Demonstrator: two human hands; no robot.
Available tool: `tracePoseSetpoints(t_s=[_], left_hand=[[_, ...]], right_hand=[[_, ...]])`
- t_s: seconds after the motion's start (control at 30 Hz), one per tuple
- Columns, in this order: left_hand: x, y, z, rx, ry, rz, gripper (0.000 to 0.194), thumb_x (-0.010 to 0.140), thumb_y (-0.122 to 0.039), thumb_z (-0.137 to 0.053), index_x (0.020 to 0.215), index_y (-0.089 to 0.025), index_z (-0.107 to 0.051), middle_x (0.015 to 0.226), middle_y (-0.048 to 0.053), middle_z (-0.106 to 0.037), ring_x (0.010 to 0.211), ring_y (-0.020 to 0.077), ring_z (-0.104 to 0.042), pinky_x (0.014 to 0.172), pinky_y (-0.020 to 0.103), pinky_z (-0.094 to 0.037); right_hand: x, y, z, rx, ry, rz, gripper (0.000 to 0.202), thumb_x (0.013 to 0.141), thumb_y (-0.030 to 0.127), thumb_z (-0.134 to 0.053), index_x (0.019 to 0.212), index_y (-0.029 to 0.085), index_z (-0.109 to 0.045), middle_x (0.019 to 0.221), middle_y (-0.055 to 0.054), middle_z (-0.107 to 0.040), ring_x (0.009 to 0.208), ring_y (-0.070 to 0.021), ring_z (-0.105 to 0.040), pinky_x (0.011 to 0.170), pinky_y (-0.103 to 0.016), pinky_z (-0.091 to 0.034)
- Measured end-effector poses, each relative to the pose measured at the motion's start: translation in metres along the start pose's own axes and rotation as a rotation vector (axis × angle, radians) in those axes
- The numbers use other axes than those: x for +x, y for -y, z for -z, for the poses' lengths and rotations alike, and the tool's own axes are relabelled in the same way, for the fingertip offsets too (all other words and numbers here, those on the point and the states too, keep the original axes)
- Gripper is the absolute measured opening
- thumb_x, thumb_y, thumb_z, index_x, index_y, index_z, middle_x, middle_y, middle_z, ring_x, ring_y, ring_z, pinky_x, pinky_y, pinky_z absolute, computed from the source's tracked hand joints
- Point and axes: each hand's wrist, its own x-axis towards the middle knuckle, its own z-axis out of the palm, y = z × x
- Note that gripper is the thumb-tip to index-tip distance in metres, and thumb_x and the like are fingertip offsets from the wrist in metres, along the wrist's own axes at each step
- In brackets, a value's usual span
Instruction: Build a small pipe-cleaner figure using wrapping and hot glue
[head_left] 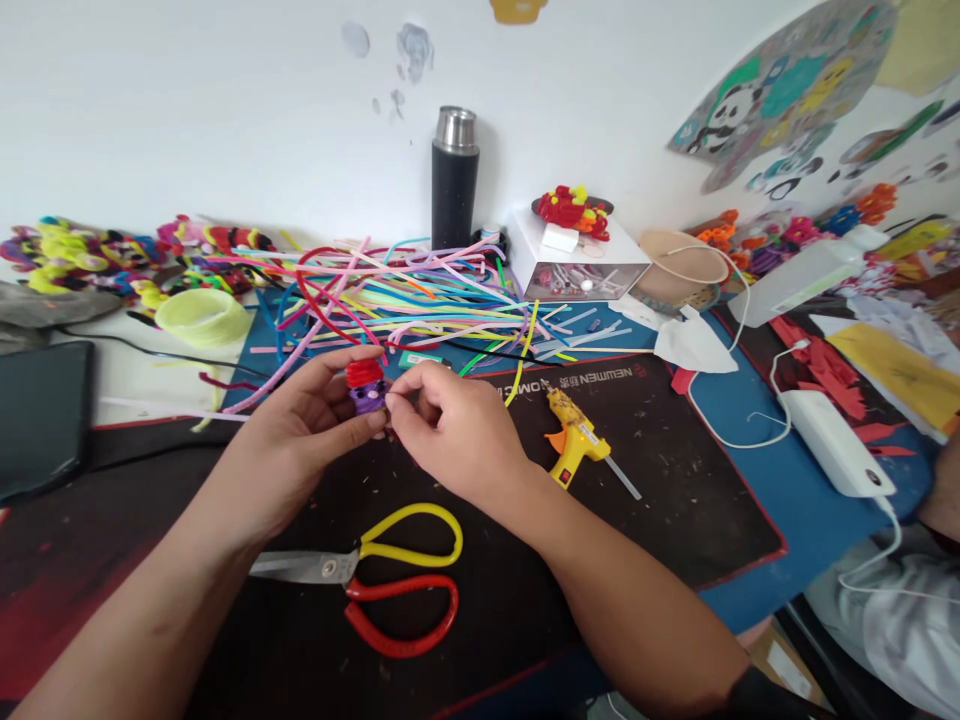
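Note:
Between my two hands, above the dark mat, is a small figure of fuzzy pipe cleaner (367, 396) with a purple face and a red top. My left hand (304, 415) is closed round it from the left, fingers behind and thumb at its lower edge. On the other side, the thumb and index finger of my right hand (454, 425) are pinched together against the figure's right edge; anything small between those fingertips is hidden. Scissors (341, 568) with one yellow and one red handle lie on the mat below my hands. A yellow glue gun (574, 435) rests right of my right hand.
Loose coloured pipe cleaners (420, 290) are piled behind my hands. A black thermos (454, 180) stands at the wall beside a white box (574, 260). A white power bank (836, 440) with cables lies right, a dark tablet-like device (41, 415) left. Another person's clothing (892, 620) shows lower right.

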Motion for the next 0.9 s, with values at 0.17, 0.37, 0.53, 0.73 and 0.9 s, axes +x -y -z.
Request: tracePoseSetpoints(t_s=[0.17, 0.37, 0.53, 0.73, 0.9], left_hand=[[0.0002, -0.0007, -0.001, -0.004, -0.002, 0.001, 0.06, 0.075, -0.033, -0.108, 0.13, -0.032, -0.082, 0.121, 0.003, -0.085, 0.116, 0.0249, -0.079, 0.094, 0.029, -0.066], [0.0001, -0.0012, -0.0009, 0.009, 0.0, -0.017, 0.059, 0.075, -0.033, -0.107, 0.129, -0.033, -0.083, 0.124, 0.004, -0.085, 0.112, 0.0245, -0.079, 0.092, 0.03, -0.066], [-0.0009, -0.0017, -0.0002, 0.025, 0.012, -0.004, 0.059, 0.077, -0.031, -0.106, 0.131, -0.032, -0.081, 0.122, 0.003, -0.085, 0.112, 0.0239, -0.079, 0.093, 0.03, -0.066], [-0.0016, -0.0013, -0.0001, 0.05, 0.019, -0.009, 0.063, 0.076, -0.032, -0.106, 0.133, -0.033, -0.08, 0.12, 0.004, -0.086, 0.115, 0.0261, -0.08, 0.095, 0.032, -0.066], [-0.0026, -0.0023, -0.0002, 0.035, 0.025, -0.007, 0.065, 0.076, -0.032, -0.108, 0.134, -0.033, -0.08, 0.118, 0.003, -0.086, 0.109, 0.0226, -0.08, 0.092, 0.028, -0.066]], right_hand=[[-0.0009, -0.0009, -0.0002, 0.014, -0.011, 0.0, 0.008, 0.109, 0.033, -0.074, 0.109, 0.025, -0.076, 0.074, 0.005, -0.072, 0.065, -0.0153, -0.064, 0.067, -0.029, -0.04], [-0.0009, -0.0022, -0.0007, 0.026, -0.003, -0.001, 0.009, 0.11, 0.034, -0.075, 0.108, 0.026, -0.075, 0.076, 0.005, -0.074, 0.067, -0.0151, -0.066, 0.068, -0.028, -0.041], [-0.0006, -0.0026, -0.0008, 0.043, -0.002, -0.001, 0.007, 0.109, 0.032, -0.075, 0.107, 0.025, -0.074, 0.075, 0.005, -0.072, 0.069, -0.0156, -0.068, 0.071, -0.028, -0.043], [-0.0008, -0.0003, 0.0013, 0.046, 0.007, -0.02, 0.009, 0.109, 0.032, -0.074, 0.103, 0.026, -0.073, 0.072, 0.006, -0.071, 0.067, -0.0161, -0.066, 0.069, -0.029, -0.042], [-0.0009, -0.0003, 0.0012, 0.046, 0.006, -0.022, 0.008, 0.109, 0.031, -0.075, 0.103, 0.025, -0.074, 0.072, 0.006, -0.071, 0.066, -0.0158, -0.066, 0.069, -0.029, -0.042]])
